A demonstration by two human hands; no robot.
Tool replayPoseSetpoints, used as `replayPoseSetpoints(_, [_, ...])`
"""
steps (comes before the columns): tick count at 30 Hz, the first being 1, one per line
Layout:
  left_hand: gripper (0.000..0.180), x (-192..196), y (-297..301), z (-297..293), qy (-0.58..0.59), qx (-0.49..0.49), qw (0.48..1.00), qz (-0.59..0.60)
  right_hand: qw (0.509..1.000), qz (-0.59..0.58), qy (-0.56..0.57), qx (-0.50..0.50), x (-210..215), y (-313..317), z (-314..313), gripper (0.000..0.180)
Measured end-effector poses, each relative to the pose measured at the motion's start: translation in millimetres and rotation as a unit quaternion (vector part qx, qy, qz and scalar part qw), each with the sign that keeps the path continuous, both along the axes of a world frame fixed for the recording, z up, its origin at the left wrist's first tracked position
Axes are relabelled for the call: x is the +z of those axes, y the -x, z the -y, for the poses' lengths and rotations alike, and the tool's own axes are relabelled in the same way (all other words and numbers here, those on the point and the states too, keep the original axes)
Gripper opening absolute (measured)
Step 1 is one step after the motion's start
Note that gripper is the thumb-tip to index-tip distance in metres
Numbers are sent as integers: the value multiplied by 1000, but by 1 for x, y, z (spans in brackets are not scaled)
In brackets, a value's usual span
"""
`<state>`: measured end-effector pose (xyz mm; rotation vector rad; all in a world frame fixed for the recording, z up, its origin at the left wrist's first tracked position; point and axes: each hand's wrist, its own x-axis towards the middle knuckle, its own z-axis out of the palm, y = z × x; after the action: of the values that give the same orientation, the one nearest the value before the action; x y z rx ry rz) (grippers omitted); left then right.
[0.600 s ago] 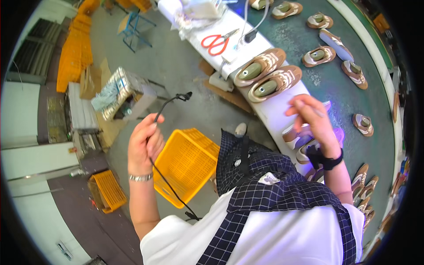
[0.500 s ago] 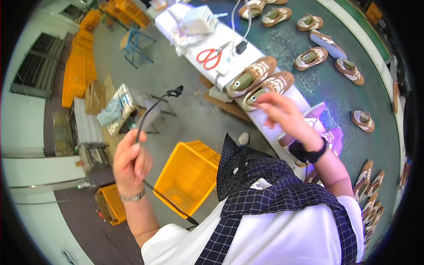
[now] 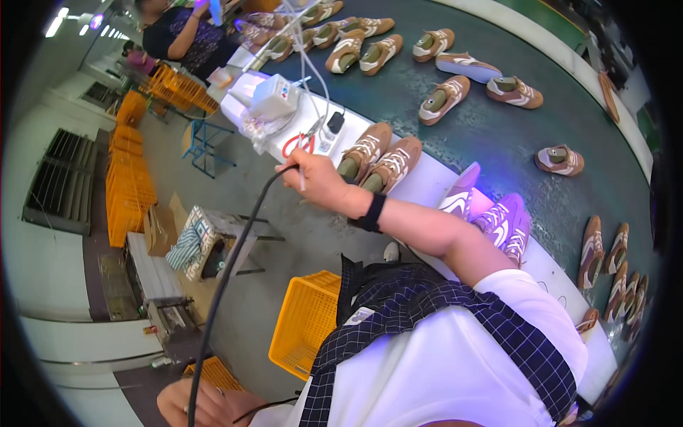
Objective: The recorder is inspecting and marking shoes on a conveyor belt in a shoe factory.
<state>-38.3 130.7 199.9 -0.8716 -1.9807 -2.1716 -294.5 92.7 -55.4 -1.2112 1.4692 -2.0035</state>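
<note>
My right hand (image 3: 316, 179) is closed on the upper end of a black cable (image 3: 229, 267), over the left edge of the white bench. A slim whitish strip shows by its fingers; I cannot make out what it is. Low at the left, my left hand (image 3: 203, 403) is closed round the same cable, its fingers partly hidden. Just beyond my right hand lie red-handled scissors (image 3: 290, 145) and a white power strip (image 3: 326, 142) with a black plug (image 3: 336, 122) in it. A pair of brown sneakers (image 3: 393, 165) with green inserts stands beside my right wrist.
More brown sneakers (image 3: 445, 99) stand on the green conveyor surface (image 3: 498, 149) beyond the bench. Purple-lit sneakers (image 3: 501, 217) are right of my forearm. A yellow crate (image 3: 299, 324) sits on the floor. A person (image 3: 188, 39) works at the far left, near a white container (image 3: 274, 97).
My right hand has moved left from above the sneakers and now grips the cable's end. My left hand has dropped toward the lower edge, still on the cable. The whole view has shifted.
</note>
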Motion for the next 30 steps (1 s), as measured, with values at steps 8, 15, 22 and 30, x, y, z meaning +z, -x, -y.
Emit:
replayPoseSetpoints(8, [54,-70,68,64,17,394,879,267,900,-385,-203,-11,116,78,-129,18])
replayPoseSetpoints(15, [30,-71,231,-10,290,155,877,352,830,-427,-357,-28,127,88,-194,22])
replayPoseSetpoints(22, [7,-84,287,-44,259,89,945,178,850,-309,-398,-156,144,94,-298,34])
replayPoseSetpoints(30, [12,-57,314,-78,134,-18,958,253,869,-274,-236,-337,101,70,-339,27])
